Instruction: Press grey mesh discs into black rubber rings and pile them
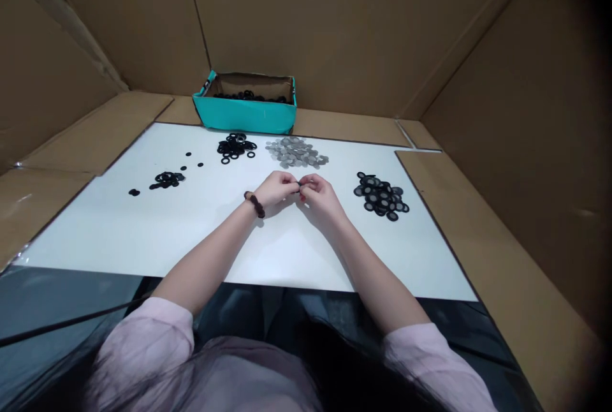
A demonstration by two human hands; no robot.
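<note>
My left hand (276, 189) and my right hand (319, 194) meet fingertip to fingertip over the middle of the white sheet (143, 233). Together they pinch a small dark ring (299, 190), mostly hidden by the fingers. A dark bead bracelet sits on my left wrist. Just beyond the hands lies a pile of grey mesh discs (296, 152). Left of that pile lies a heap of black rings (235, 146). To the right of my right hand is a pile of black rings with grey centres (381, 196).
A teal box (246, 115) holding black rings stands at the back. A smaller scatter of black rings (166, 178) lies on the left of the sheet. Brown cardboard walls enclose the area on all sides. A dark cable crosses the near left edge.
</note>
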